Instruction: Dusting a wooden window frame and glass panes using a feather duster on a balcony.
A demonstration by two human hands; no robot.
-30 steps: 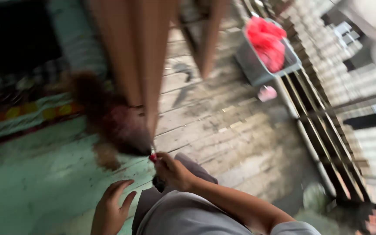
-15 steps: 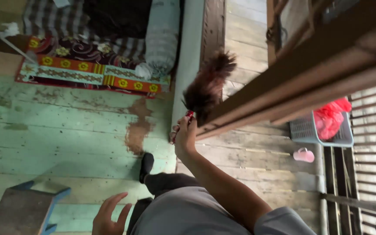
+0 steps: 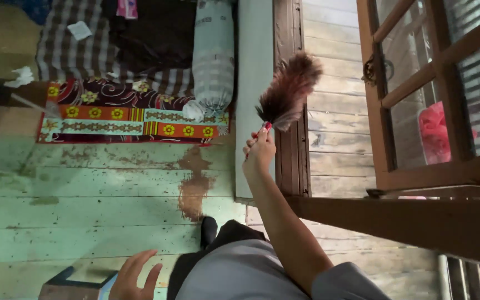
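Up by the door frame (image 3: 291,111), the right hand (image 3: 259,153) has its fingers clamped on the red handle of a feather duster (image 3: 288,93) — the brown plume sits right against the dark wooden upright, beside the pale plank wall (image 3: 337,111). Dusting looks to be the step in hand, with the plume working the frame at arm's reach; by my reading, any further stroke calls for a steady wrist and a firm hold on that thin handle, since the plume has to stay in contact with a narrow strip of wood. Low in the view, the left hand (image 3: 131,276) hangs with fingers spread apart, holding nothing, just above a small blue-edged stool (image 3: 73,283) on the green floor (image 3: 84,194). To the right, an open window sash (image 3: 434,94) swings into view, and through its glass something red (image 3: 437,133) shows — whether it lies in a container I cannot tell from here. On the far side of the floor lie a patterned mat (image 3: 129,119) and a checked bolster (image 3: 213,55).
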